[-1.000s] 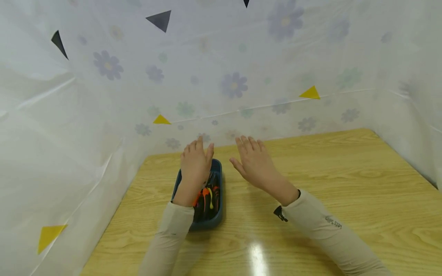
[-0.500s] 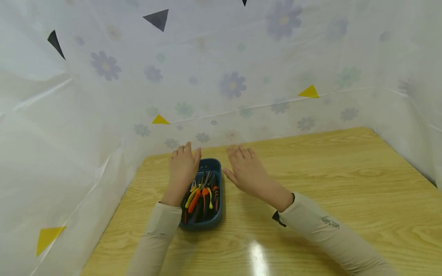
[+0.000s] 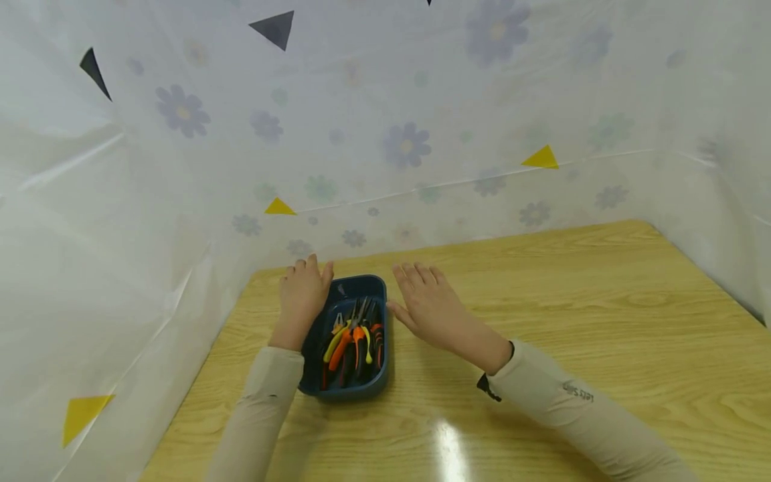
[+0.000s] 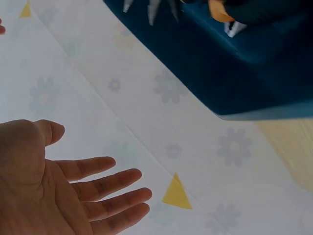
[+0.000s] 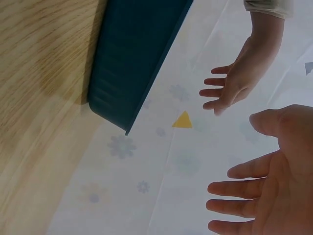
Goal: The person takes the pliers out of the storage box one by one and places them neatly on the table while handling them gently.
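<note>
A dark blue plastic bin (image 3: 381, 381) stands on the wooden table, holding several pliers. One pair of pliers (image 3: 340, 349) has orange and black handles, another yellow ones. My left hand (image 3: 301, 291) hovers over the bin's left side with its fingers extended, holding nothing. To the right of the bin is my right hand (image 3: 430, 304), fingers straight and thumb spread toward the rim. The left wrist view shows the open palm of the left hand (image 4: 63, 186) below the bin's corner (image 4: 215, 93). Both hands appear in the right wrist view, apart from the bin (image 5: 132, 58).
The wood-grain table (image 3: 572, 321) extends far to the right of the bin. A white flower-patterned sheet (image 3: 361, 120) hangs behind it and along both sides, with yellow triangles (image 3: 280, 207) and dark ones on it.
My left hand has moved left and slightly down, uncovering the pliers in the bin. My right hand has shifted slightly left and down, toward the bin.
</note>
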Motion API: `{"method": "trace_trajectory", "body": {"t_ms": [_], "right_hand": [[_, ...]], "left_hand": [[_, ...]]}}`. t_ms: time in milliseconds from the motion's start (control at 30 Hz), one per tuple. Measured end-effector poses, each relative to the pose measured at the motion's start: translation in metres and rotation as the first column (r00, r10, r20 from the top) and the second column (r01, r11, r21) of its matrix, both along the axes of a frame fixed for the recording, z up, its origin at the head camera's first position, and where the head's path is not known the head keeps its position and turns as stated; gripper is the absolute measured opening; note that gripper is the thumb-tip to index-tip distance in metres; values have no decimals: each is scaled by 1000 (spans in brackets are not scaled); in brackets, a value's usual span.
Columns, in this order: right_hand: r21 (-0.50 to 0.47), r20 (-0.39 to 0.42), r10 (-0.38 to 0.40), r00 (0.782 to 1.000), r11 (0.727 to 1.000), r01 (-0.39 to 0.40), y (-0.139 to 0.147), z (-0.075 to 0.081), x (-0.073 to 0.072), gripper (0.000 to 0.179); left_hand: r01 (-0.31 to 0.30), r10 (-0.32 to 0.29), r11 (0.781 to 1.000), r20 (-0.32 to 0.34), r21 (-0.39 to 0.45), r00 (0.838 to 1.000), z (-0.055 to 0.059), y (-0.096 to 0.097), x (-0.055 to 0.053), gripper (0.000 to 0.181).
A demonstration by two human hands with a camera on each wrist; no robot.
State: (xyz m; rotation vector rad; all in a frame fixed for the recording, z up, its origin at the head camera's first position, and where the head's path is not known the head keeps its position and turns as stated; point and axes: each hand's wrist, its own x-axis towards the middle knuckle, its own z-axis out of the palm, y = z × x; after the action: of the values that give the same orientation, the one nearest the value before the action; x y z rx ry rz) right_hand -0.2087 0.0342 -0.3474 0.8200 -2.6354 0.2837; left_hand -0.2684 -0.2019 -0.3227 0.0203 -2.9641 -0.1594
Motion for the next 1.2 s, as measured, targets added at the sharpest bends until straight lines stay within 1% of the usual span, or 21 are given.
{"method": "trace_trajectory", "body": {"t_ms": [100, 200, 333, 433, 567, 700, 800, 1000, 1100, 1200], "right_hand": [[-7, -6, 11, 1000, 1000, -11, -1, -3, 2, 65], [6, -21, 19, 1000, 1000, -19, -1, -5, 4, 65], [18, 15, 29, 999, 999, -30, -3, -7, 6, 66], [21, 41, 36, 999, 999, -36, -5, -9, 10, 65], [39, 24, 35, 999, 999, -36, -5, -12, 14, 65], [45, 6, 35, 999, 998, -36, -5, -13, 15, 64], [43, 0, 39, 999, 998, -39, -6, -13, 14, 64], [49, -19, 29, 999, 998, -28, -5, -13, 13, 64], [46, 7, 30, 1000, 998, -30, -4, -13, 14, 64], [39, 33, 40, 999, 998, -42, -3, -12, 15, 64]], "left_hand": [[-1, 1, 1000, 7, -20, 1000, -2, -6, -4, 61], [2, -2, 1000, 9, -31, 1000, -4, -13, -7, 59], [12, -12, 1000, 21, -23, 1000, -9, -20, -11, 56], [23, -23, 1000, 34, -16, 999, -14, -25, -11, 55], [55, -54, 998, 35, -26, 998, -18, -31, -10, 53], [95, -94, 995, 36, -41, 995, -22, -36, -12, 51], [121, -118, 992, 57, -46, 991, -24, -41, -14, 49], [153, -145, 987, 132, -49, 981, -29, -48, -19, 49], [175, -166, 983, 151, -46, 974, -32, -50, -20, 49], [214, -206, 976, 158, -39, 966, -35, -53, -21, 47]]}}
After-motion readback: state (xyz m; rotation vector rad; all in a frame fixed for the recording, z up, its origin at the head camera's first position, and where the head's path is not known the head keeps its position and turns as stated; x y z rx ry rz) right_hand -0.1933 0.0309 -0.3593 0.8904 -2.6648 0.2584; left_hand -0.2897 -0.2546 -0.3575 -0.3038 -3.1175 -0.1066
